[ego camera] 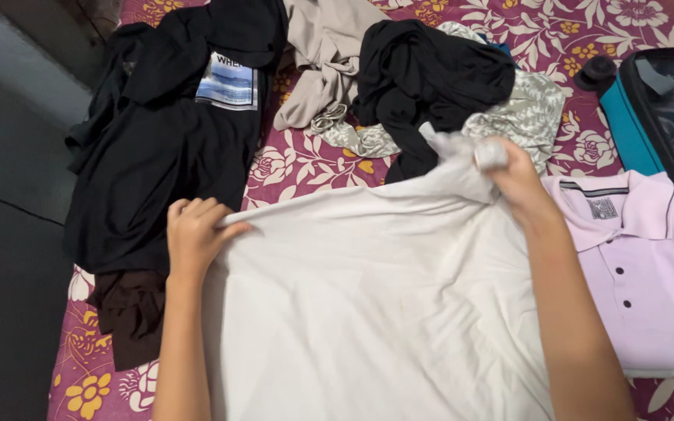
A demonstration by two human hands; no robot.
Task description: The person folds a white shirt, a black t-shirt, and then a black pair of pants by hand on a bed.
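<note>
Head view, looking down on a bed [306, 160] with a maroon floral sheet. Spread across the lower centre of the frame: white shirt [376, 312], pulled taut between both hands. Left hand [194, 232], left of centre, closed on the shirt's upper left edge, fingers curled over the cloth. Right hand [512, 173], right of centre, fisted around a bunched wad of the shirt's top edge, lifted a little off the bed. To do this well, by judgement: keep even tension between the two grips, release the bunched wad so the edge lies flat, smooth wrinkles outward before any fold. Just beside, at right and partly under the forearm: pink polo shirt [649, 281], flat. Upper left: black T-shirt [165, 140] with a printed patch. Top centre: heap of beige, black and patterned clothes [423, 78]. Upper right corner: open suitcase [633, 125] with a teal rim
</note>
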